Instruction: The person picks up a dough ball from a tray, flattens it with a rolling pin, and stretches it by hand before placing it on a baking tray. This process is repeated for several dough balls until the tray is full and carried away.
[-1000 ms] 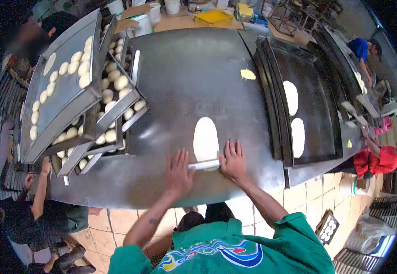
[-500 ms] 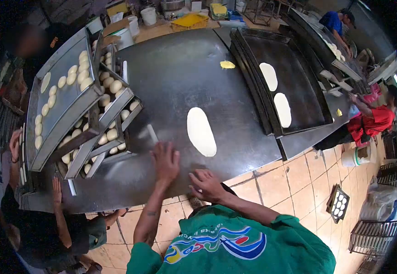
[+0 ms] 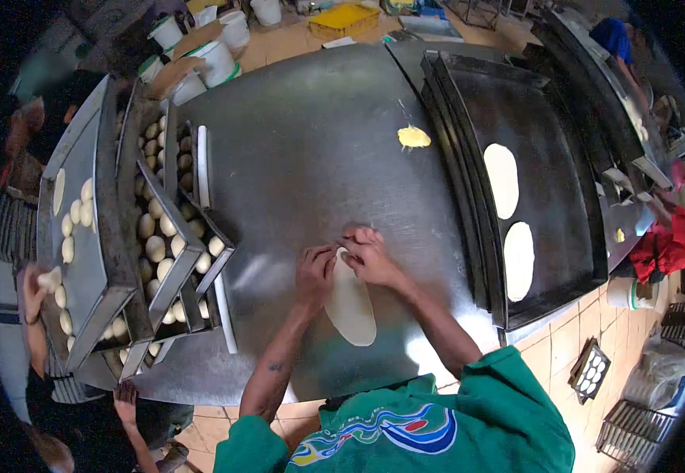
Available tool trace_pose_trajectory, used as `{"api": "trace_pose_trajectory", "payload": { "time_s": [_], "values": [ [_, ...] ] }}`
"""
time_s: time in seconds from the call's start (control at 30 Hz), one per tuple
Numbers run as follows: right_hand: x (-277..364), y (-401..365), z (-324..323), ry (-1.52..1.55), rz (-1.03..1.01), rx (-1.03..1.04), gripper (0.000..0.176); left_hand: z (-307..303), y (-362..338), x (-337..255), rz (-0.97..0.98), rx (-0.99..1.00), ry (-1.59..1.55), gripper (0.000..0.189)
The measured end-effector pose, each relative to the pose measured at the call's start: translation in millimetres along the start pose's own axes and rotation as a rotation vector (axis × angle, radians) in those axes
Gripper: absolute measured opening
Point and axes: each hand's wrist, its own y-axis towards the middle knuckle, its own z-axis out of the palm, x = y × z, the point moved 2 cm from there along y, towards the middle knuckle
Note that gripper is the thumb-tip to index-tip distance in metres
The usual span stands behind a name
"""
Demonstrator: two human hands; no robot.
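Metal table (image 3: 319,142) bears dough sheet (image 3: 351,306) between tray stacks (image 3: 551,201).

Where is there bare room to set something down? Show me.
The table, beyond the right hand, between the left trays and yellow blob. Also the dark tray, right of its two flat doughs. Crowded: the left trays, with dough balls.

Bright yellow crate (image 3: 344,21) sits at the back, bunch of white buckets (image 3: 216,63) off to its left. Over on the right there's a person in a red top (image 3: 670,238) near another bucket (image 3: 621,293), plus a plastic bag (image 3: 662,364) by a slatted rack (image 3: 636,428).
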Motion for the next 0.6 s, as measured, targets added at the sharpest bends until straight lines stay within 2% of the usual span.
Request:
{"api": "trace_pose_trajectory", "payload": {
  "time_s": [0.07, 0.1, 0.17, 0.2, 0.27, 0.3, 0.33, 0.37, 0.4, 0.47, 0.53, 0.6],
  "values": [
    [-2, 8, -6, 0.125, -0.08, 0.254, 0.03, -7, -4, 4, -0.205, 0.129, -0.48, 0.023],
    [-4, 9, -8, 0.129, -0.072, 0.247, 0.03, -9, -4, 0, -0.201, 0.139, -0.476, 0.023],
    [-4, 8, -7, 0.116, -0.06, 0.332, 0.018, -18, -5, -9, -0.202, 0.029, -0.39, 0.023],
    [-3, 8, -7, 0.113, -0.066, 0.327, 0.018, -16, -7, -5, -0.197, 0.024, -0.387, 0.023],
    [4, 5, -10, 0.499, -0.03, 0.184, 0.012, -11, -8, -2, 0.132, -0.07, -0.174, 0.021],
    [12, -3, -13, 0.623, 0.05, 0.107, 0.012, -14, -11, -3, 0.144, -0.081, -0.174, 0.021],
    [24, -10, -20, 0.61, 0.042, 0.1, 0.012, -18, -13, -10, 0.051, -0.012, -0.272, 0.02],
    [33, -20, -27, 0.764, 0.216, 0.129, 0.013, -25, -18, -21, -0.044, 0.065, -0.37, 0.019],
    [41, -30, -35, 0.915, 0.392, 0.156, 0.014, -36, -22, -33, -0.032, 0.063, -0.377, 0.019],
    [62, -48, -64, 0.879, 0.356, 0.128, 0.016, -63, -31, -64, -0.045, 0.136, -0.401, 0.017],
    [88, -64, -104, 0.79, 0.305, 0.159, 0.015, -85, -39, -91, 0.069, 0.077, -0.465, 0.018],
    [112, -77, -141, 0.835, 0.272, 0.119, 0.016, -112, -41, -125, 0.085, 0.17, -0.541, 0.018]
  ]
}}
